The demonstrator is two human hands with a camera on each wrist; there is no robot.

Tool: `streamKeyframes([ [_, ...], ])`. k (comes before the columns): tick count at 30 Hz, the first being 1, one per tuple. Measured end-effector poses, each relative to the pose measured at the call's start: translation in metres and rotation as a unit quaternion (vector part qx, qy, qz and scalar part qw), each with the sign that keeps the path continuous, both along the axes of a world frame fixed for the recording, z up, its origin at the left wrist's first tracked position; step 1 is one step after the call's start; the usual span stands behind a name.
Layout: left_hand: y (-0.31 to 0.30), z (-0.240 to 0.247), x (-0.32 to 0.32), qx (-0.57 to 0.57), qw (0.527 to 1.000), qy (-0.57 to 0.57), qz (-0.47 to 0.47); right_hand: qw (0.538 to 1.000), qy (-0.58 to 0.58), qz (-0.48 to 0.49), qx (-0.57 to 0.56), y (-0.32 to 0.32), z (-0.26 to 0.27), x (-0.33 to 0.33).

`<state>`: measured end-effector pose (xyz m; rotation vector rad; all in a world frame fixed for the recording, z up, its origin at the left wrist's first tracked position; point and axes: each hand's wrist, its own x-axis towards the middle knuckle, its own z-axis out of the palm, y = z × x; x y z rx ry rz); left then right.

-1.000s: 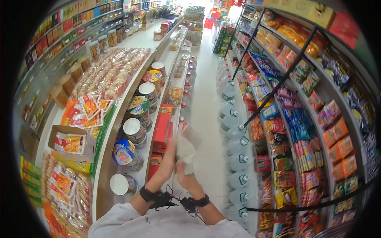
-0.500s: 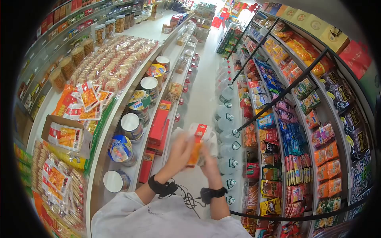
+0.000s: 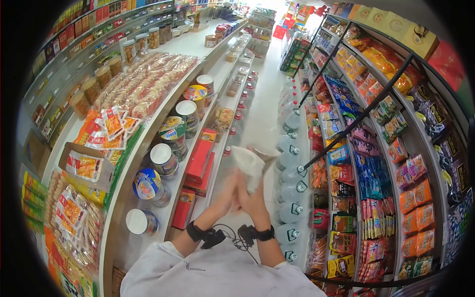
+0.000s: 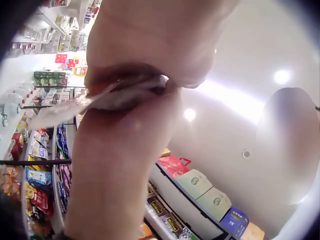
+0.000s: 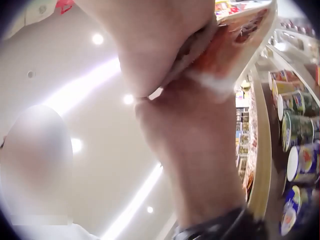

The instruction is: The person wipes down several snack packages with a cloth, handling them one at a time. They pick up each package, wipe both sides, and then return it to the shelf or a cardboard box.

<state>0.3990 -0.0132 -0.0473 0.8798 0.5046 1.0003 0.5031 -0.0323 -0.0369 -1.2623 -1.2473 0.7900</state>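
Observation:
Low in front of the body, both hands hold white-backed packets [image 3: 250, 162] between them, and the head view cannot tell how many. My left hand [image 3: 228, 194] and right hand [image 3: 251, 197] meet at the packets' near end, motion-blurred. In the left wrist view, a whitish packet edge [image 4: 62, 112] sticks out between the left hand [image 4: 150, 42] and the right hand [image 4: 125, 145]. The right wrist view shows a reddish-orange printed packet face [image 5: 227, 50] between the right hand [image 5: 150, 40] and left hand [image 5: 195, 135]. The hands hide most fingertips.
At left, a counter carries bagged snacks [image 3: 148, 81] and an open carton [image 3: 101, 173] of packets. Below its edge stand instant noodle tubs [image 3: 163, 159] and red boxes [image 3: 200, 153]. Large water bottles [image 3: 291, 185] line the aisle's right side, beside snack shelves with a black bar [image 3: 356, 121].
The packets have turned from a red and orange printed face to whitish backs in the head view. Both hands have come together around them; the view has shifted slightly.

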Motion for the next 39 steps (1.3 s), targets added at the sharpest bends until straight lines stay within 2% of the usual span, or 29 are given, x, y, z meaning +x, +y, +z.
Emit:
streamKeyframes([
  [2, -0.007, 0.029, 0.006, -0.030, 0.994, -0.097, 0.037, 0.999, -0.024, 0.040, -0.005, 0.006, 0.006, 0.010],
  [3, -0.009, 0.035, 0.016, -0.081, 0.982, -0.141, 0.096, 0.997, -0.021, 0.071, -0.018, 0.009, 0.008, 0.014],
  [6, 0.000, 0.040, 0.008, -0.093, 0.967, -0.176, 0.161, 0.977, -0.090, 0.096, 0.168, -0.011, 0.017, 0.006],
  [7, 0.005, 0.038, -0.002, -0.113, 0.962, -0.204, 0.143, 0.973, -0.068, 0.127, 0.178, -0.022, 0.022, 0.006],
  [9, 0.016, 0.030, -0.023, -0.153, 0.948, -0.259, 0.104, 0.965, -0.076, 0.217, 0.128, -0.033, 0.020, 0.021],
  [10, 0.019, 0.030, -0.022, -0.136, 0.944, -0.273, 0.125, 0.956, -0.082, 0.261, 0.105, -0.033, 0.018, 0.028],
  [11, 0.017, 0.031, -0.022, -0.121, 0.939, -0.287, 0.147, 0.961, -0.043, 0.259, 0.082, -0.025, 0.007, 0.034],
  [13, 0.003, 0.043, -0.012, -0.127, 0.925, -0.302, 0.191, 0.969, 0.077, 0.224, -0.070, -0.013, 0.007, 0.048],
  [14, -0.003, 0.039, -0.012, -0.093, 0.935, -0.233, 0.250, 0.957, 0.137, 0.206, -0.150, -0.010, 0.008, 0.051],
  [16, -0.014, 0.030, -0.017, -0.019, 0.926, -0.087, 0.366, 0.907, 0.229, 0.283, -0.211, -0.008, -0.022, 0.052],
  [17, -0.029, 0.042, -0.017, -0.047, 0.899, 0.091, 0.426, 0.875, 0.270, 0.324, -0.238, -0.004, -0.031, 0.045],
  [19, -0.038, 0.034, -0.023, 0.050, 0.841, 0.175, 0.510, 0.944, 0.148, 0.291, -0.050, -0.008, -0.044, 0.003],
  [20, -0.039, 0.032, -0.028, 0.096, 0.804, 0.218, 0.545, 0.958, 0.088, 0.267, 0.048, -0.010, -0.044, -0.011],
  [21, -0.038, 0.033, -0.033, 0.149, 0.751, 0.255, 0.590, 0.953, 0.110, 0.281, -0.002, -0.010, -0.042, -0.018],
  [23, -0.043, 0.020, -0.063, 0.125, 0.760, 0.323, 0.550, 0.936, 0.147, 0.304, -0.102, -0.008, -0.039, -0.030],
  [24, -0.049, 0.014, -0.075, 0.111, 0.763, 0.356, 0.528, 0.933, 0.130, 0.328, -0.069, -0.009, -0.039, -0.036],
  [25, -0.053, 0.011, -0.081, 0.069, 0.836, 0.283, 0.466, 0.930, 0.113, 0.348, -0.036, -0.011, -0.040, -0.043],
  [28, -0.060, -0.003, -0.108, -0.052, 0.886, 0.116, 0.446, 0.892, 0.078, 0.444, 0.041, -0.021, -0.023, -0.073],
  [29, -0.065, 0.017, -0.108, -0.103, 0.861, 0.073, 0.493, 0.883, 0.072, 0.460, 0.054, -0.025, -0.002, -0.078],
  [30, -0.064, 0.021, -0.120, -0.076, 0.853, 0.020, 0.516, 0.875, 0.066, 0.474, 0.069, -0.027, 0.010, -0.083],
  [31, -0.061, 0.025, -0.133, -0.048, 0.842, -0.034, 0.536, 0.859, -0.001, 0.500, 0.106, -0.024, -0.002, -0.085],
  [32, -0.060, 0.028, -0.147, -0.018, 0.827, -0.088, 0.555, 0.857, -0.007, 0.509, 0.072, -0.017, -0.008, -0.085],
  [34, -0.062, 0.034, -0.171, 0.021, 0.836, -0.087, 0.542, 0.852, -0.020, 0.523, 0.001, -0.004, -0.015, -0.088],
  [36, -0.065, 0.040, -0.183, 0.043, 0.852, -0.123, 0.508, 0.899, 0.053, 0.422, -0.105, 0.008, -0.022, -0.105],
  [37, -0.068, 0.038, -0.188, 0.058, 0.867, -0.062, 0.490, 0.904, 0.020, 0.404, -0.136, 0.011, -0.011, -0.110],
  [39, -0.067, 0.023, -0.191, 0.049, 0.864, 0.054, 0.498, 0.884, 0.087, 0.426, -0.173, 0.012, -0.017, -0.122],
])
